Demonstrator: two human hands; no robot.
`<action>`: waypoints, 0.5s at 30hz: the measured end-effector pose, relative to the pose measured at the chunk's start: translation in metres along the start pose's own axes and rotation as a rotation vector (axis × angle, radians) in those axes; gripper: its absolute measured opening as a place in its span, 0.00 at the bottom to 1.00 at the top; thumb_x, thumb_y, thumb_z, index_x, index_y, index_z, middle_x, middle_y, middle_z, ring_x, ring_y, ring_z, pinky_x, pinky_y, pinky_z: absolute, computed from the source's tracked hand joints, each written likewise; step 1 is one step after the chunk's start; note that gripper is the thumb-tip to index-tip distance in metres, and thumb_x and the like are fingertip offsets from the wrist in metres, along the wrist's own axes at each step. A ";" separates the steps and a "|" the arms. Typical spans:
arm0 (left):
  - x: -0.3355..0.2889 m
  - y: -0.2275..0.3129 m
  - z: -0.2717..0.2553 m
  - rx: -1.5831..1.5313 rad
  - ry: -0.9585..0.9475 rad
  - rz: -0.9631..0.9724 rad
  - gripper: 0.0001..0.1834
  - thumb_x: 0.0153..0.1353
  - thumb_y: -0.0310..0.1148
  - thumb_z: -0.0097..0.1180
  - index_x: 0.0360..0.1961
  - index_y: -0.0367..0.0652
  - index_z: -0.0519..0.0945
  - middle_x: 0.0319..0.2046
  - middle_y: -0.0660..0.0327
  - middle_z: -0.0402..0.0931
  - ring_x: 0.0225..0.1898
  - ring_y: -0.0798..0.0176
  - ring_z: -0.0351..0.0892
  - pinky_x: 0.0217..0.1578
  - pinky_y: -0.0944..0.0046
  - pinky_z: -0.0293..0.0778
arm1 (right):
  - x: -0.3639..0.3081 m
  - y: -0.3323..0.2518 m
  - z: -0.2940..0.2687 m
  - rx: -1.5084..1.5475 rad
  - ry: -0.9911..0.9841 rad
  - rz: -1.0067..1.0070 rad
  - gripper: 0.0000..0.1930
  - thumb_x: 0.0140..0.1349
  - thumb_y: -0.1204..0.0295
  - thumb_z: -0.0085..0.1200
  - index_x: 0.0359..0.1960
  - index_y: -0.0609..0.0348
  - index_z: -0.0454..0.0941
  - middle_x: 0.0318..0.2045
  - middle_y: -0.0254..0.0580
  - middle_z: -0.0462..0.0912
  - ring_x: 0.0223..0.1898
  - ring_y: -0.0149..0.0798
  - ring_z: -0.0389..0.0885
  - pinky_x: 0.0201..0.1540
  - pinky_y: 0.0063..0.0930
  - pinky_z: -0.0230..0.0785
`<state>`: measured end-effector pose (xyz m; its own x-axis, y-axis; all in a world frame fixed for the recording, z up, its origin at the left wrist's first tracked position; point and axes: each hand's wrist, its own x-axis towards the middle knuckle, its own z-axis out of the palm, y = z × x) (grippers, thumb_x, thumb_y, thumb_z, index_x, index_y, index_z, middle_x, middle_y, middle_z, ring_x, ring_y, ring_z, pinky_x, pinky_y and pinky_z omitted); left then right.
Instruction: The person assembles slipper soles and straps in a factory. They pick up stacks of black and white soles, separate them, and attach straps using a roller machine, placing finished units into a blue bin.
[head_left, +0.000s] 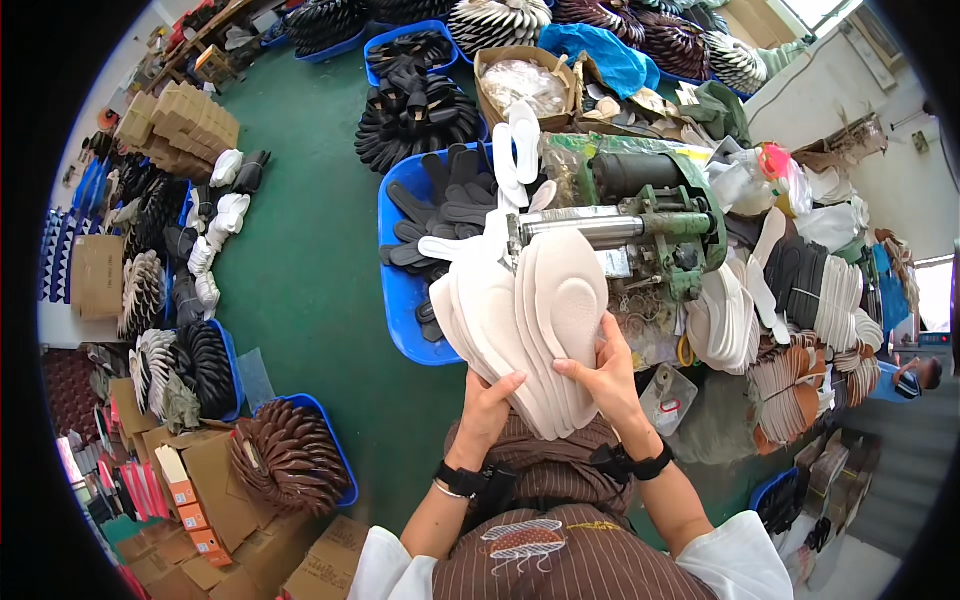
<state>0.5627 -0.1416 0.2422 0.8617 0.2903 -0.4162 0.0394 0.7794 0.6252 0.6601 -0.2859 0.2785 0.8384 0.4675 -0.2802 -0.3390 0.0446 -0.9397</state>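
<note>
A fanned stack of off-white shoe insoles is held up in front of me, in both hands. My left hand grips the lower left edge, thumb on top. On the right side, my right hand is closed round the stack, its thumb lying across the front insole. Just beyond the stack stands a green machine with a shiny metal roller; the insoles hide part of it. Left of the machine is a blue basin with black insoles, and several white insoles lie at its far right.
Bundled white insoles and tan insoles are piled right of the machine. A cardboard box stands behind it. Brown shoe parts fill a basin on the green floor at left. Stacked tan blocks stand far left.
</note>
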 end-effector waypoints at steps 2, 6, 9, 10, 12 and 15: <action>0.002 -0.001 -0.010 -0.006 0.014 0.013 0.38 0.53 0.26 0.63 0.64 0.30 0.59 0.55 0.48 0.71 0.57 0.53 0.72 0.61 0.55 0.66 | -0.003 -0.001 -0.008 0.059 0.011 -0.016 0.36 0.54 0.84 0.63 0.63 0.62 0.58 0.52 0.47 0.78 0.52 0.37 0.78 0.55 0.30 0.71; 0.003 0.016 -0.030 -0.005 -0.081 0.075 0.40 0.55 0.36 0.63 0.63 0.28 0.59 0.52 0.45 0.74 0.53 0.49 0.77 0.55 0.54 0.73 | -0.012 0.022 -0.040 0.158 0.087 -0.051 0.30 0.55 0.86 0.59 0.61 0.61 0.65 0.53 0.39 0.78 0.54 0.34 0.76 0.58 0.30 0.68; -0.002 0.018 -0.067 -0.002 0.016 0.068 0.48 0.50 0.45 0.68 0.65 0.31 0.57 0.56 0.49 0.71 0.54 0.53 0.76 0.54 0.56 0.76 | -0.001 0.057 -0.065 0.005 0.126 0.047 0.24 0.57 0.84 0.59 0.56 0.63 0.70 0.50 0.38 0.80 0.52 0.32 0.76 0.58 0.29 0.66; -0.003 0.020 -0.074 0.007 0.015 0.084 0.50 0.49 0.45 0.69 0.66 0.31 0.56 0.57 0.49 0.70 0.54 0.54 0.76 0.54 0.57 0.76 | 0.003 0.065 -0.069 -0.048 0.144 0.085 0.23 0.57 0.83 0.59 0.55 0.64 0.71 0.50 0.38 0.80 0.52 0.32 0.77 0.57 0.28 0.67; -0.003 0.022 -0.077 -0.041 -0.069 0.045 0.52 0.48 0.48 0.69 0.67 0.32 0.56 0.58 0.45 0.69 0.55 0.52 0.75 0.53 0.55 0.76 | 0.031 0.062 -0.070 -0.096 0.154 0.039 0.22 0.57 0.82 0.60 0.54 0.66 0.71 0.50 0.40 0.80 0.51 0.33 0.77 0.56 0.30 0.68; 0.003 0.027 -0.059 -0.138 -0.258 -0.056 0.54 0.47 0.51 0.69 0.68 0.32 0.56 0.58 0.41 0.69 0.54 0.48 0.75 0.53 0.52 0.77 | 0.047 0.045 -0.062 -0.081 0.179 -0.152 0.21 0.56 0.81 0.60 0.53 0.67 0.71 0.50 0.42 0.79 0.51 0.33 0.76 0.55 0.30 0.68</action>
<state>0.5365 -0.0869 0.2190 0.9611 0.1079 -0.2543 0.0362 0.8635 0.5031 0.7109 -0.3171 0.2111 0.9419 0.2967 -0.1576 -0.1737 0.0286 -0.9844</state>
